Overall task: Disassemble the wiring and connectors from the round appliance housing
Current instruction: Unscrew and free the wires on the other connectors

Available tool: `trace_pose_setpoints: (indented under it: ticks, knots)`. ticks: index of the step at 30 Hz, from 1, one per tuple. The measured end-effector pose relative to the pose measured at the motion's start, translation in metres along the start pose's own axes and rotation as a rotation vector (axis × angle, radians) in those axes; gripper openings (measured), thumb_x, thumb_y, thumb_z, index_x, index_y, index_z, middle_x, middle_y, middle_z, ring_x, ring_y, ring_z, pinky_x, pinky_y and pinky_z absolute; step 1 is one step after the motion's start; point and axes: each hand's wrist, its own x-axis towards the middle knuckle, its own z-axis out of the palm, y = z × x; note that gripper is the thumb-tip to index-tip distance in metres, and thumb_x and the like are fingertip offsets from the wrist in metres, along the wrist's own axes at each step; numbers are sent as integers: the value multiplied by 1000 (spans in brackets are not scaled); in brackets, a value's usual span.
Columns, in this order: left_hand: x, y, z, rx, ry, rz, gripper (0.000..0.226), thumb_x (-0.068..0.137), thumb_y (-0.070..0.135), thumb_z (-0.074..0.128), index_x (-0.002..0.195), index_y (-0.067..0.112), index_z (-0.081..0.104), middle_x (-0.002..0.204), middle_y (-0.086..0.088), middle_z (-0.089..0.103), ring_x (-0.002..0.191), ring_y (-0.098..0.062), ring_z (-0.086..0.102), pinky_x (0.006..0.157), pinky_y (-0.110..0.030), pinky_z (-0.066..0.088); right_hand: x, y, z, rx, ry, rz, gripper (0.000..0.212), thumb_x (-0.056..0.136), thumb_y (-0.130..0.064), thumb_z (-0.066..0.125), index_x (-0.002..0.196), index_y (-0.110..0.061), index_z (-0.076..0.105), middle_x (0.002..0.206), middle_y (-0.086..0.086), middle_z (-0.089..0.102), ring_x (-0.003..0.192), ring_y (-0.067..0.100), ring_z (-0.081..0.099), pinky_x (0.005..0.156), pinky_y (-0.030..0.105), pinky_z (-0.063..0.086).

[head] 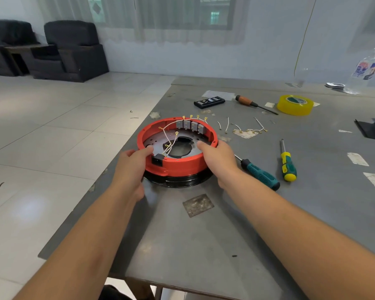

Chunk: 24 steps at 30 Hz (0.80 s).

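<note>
A round red housing [182, 165] sits on a black base ring [178, 180] near the table's left edge. My left hand [131, 163] grips its near-left rim, thumb over the edge beside a black socket [157, 159]. My right hand [219, 156] grips the near-right rim, thumb inside. White wires [168, 140] with yellow terminals cross the dark inner plate. Several grey connector blocks [191, 127] line the far inner wall. Loose removed wires [245, 127] lie on the table to the right of the housing.
A teal screwdriver [259, 173] and a yellow-green screwdriver [287, 164] lie right of my right hand. Farther back are an orange-handled screwdriver [250, 103], a black bit case [209, 102], a yellow tape roll [294, 105] and a plastic bottle [364, 70]. The table edge [126, 152] runs close on the left.
</note>
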Motion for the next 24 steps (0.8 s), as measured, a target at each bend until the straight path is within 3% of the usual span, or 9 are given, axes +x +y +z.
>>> trace_pose_setpoints:
  ticks: [3,5,8,10,12,13,16,19,24]
  knots:
    - [1,1,-1,-32,13,-5,69,86,29,83,146,9,56,124,-12,74,102,-26,72,75,-30,56,2,2,15,87,58,11,51,82,-36,60,130,-20,56,116,1,65,110,25,60,89,41,49]
    - [-1,2,-2,-62,-16,12,72,82,32,86,144,11,59,115,-7,76,94,-20,73,68,-29,54,2,2,20,198,82,23,50,82,-29,58,131,-23,54,107,-1,64,93,17,61,72,34,48]
    - [-7,1,0,-125,-74,23,99,67,37,89,153,9,49,136,-14,69,125,-31,67,105,-44,54,6,4,24,338,108,-15,35,82,-19,58,117,-26,56,95,-1,63,77,17,57,63,29,40]
    - [-8,1,1,-129,-85,50,65,76,31,88,133,8,64,118,-14,75,115,-34,70,112,-53,51,6,6,24,396,117,-95,34,83,-15,57,113,-31,57,94,-3,63,75,13,58,66,28,45]
    - [-7,4,4,-107,-108,87,27,87,23,82,109,14,70,88,-3,76,96,-30,70,103,-47,56,5,6,21,426,140,-174,38,85,-14,57,114,-38,56,94,-6,64,71,6,60,67,27,50]
    - [-5,5,5,-97,-123,117,23,90,21,80,110,16,70,82,2,74,90,-24,70,94,-42,57,6,6,19,435,146,-202,40,86,-14,57,118,-37,56,98,-6,66,76,5,62,72,28,53]
    - [-5,10,10,-132,-138,148,45,92,17,77,132,21,57,94,5,70,76,-8,67,75,-29,52,9,5,16,436,150,-254,51,89,-9,56,135,-30,54,109,-12,68,95,5,66,87,29,55]
    - [-8,5,9,-214,-221,125,49,95,12,75,132,31,49,83,8,72,70,-11,73,70,-41,61,12,5,14,405,149,-298,58,90,-4,52,143,-27,51,110,-19,67,88,-8,64,73,12,52]
    - [-17,-5,2,-276,-300,106,78,89,9,81,148,33,35,105,0,79,98,-26,78,89,-56,63,17,8,12,365,121,-365,59,94,-6,49,148,-29,49,122,-20,64,94,-17,61,67,2,45]
